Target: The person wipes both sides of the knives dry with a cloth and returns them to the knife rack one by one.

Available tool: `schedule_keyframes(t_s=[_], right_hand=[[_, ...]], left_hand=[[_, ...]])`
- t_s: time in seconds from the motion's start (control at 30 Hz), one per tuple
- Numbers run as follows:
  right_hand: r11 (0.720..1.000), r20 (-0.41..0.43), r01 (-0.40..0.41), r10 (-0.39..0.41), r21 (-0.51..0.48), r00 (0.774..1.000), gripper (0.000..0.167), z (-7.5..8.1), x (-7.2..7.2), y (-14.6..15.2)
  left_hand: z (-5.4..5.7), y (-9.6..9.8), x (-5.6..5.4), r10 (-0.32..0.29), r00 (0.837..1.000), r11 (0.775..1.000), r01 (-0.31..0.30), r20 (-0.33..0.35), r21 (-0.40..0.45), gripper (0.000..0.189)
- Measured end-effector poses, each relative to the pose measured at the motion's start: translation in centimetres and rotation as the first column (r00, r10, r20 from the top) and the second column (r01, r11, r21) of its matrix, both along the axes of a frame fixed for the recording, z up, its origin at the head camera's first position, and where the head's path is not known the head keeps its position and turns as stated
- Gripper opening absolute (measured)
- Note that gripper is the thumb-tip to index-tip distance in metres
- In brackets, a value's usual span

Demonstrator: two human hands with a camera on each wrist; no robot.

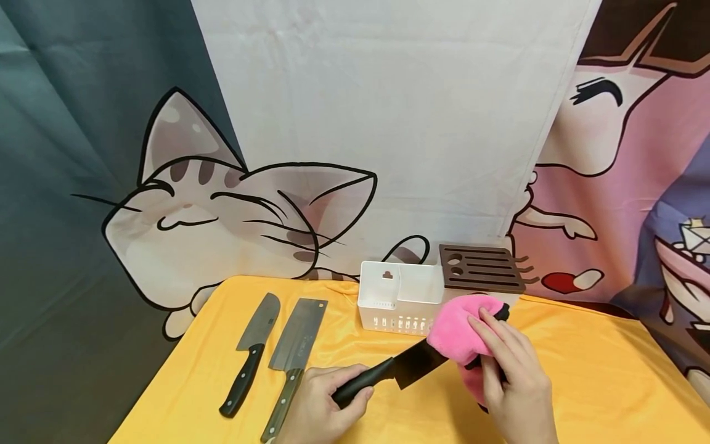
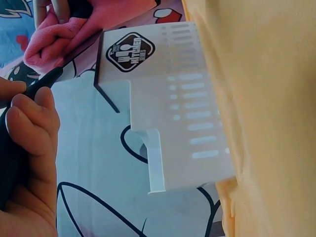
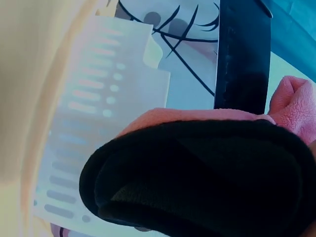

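Observation:
My left hand grips the black handle of a black-bladed kitchen knife, with the blade pointing up and to the right. In my right hand is a pink plush cloth with black trim, pinched between thumb and fingers. The cloth covers the far end of the blade. In the right wrist view the bare part of the knife blade rises behind the cloth, whose large black part fills the foreground. The left wrist view shows my curled left fingers on the handle.
A white knife rack with a brown slotted top stands at the back, just behind the cloth. Left of my left hand, a black-handled knife and a cleaver lie on the yellow tablecloth. A printed curtain hangs behind.

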State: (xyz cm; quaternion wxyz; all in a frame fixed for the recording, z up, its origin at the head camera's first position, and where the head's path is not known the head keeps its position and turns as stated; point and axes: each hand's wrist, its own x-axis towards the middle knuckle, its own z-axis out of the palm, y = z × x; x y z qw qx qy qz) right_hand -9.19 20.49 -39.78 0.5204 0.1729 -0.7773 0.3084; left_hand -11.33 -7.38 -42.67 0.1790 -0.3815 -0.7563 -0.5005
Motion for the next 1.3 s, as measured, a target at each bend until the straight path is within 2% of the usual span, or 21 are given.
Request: schedule_keyframes(t_s=[0.13,0.3,0.4,0.57,0.7,0.87,1.07,1.3], right_hand=[[1.000,0.018,0.017,-0.016,-0.023,1.000,0.040,0.0,0.0,0.5],[0.997,0.038,0.045,-0.043,-0.055,0.998,0.031,-0.2,0.0,1.0],[0.995,0.052,0.072,-0.069,-0.066,0.996,0.035,-0.3,0.1,1.1],[0.992,0.083,0.104,-0.098,-0.069,0.992,0.041,-0.5,0.1,1.2],[0.994,0.086,0.097,-0.092,-0.055,0.992,0.042,-0.7,0.0,1.1],[0.996,0.089,0.081,-0.078,-0.035,0.993,0.042,-0.9,-0.1,1.0],[0.999,0.096,0.050,-0.049,-0.015,0.994,0.042,-1.0,0.0,0.8],[0.999,0.099,0.003,-0.007,0.040,0.995,0.036,-1.4,-0.3,0.1]], left_hand=[[0.1,-0.1,0.0,-0.002,1.000,1.000,0.002,0.023,0.005,0.014],[0.1,-0.2,0.0,-0.004,0.999,1.000,0.003,0.033,0.027,0.013],[0.2,-0.2,0.1,0.008,0.998,0.999,-0.010,0.068,0.042,0.015],[0.3,-0.3,0.2,0.041,0.996,0.998,-0.045,0.083,0.048,0.015],[0.2,-0.3,0.2,0.058,0.996,0.996,-0.063,0.070,0.063,0.015],[0.3,-0.3,0.2,0.058,0.992,0.993,-0.069,0.115,0.093,0.017],[0.4,-0.3,0.2,0.078,0.989,0.990,-0.092,0.124,0.109,0.018],[0.8,-0.2,0.5,0.096,0.969,0.981,-0.131,0.226,0.143,0.020]])
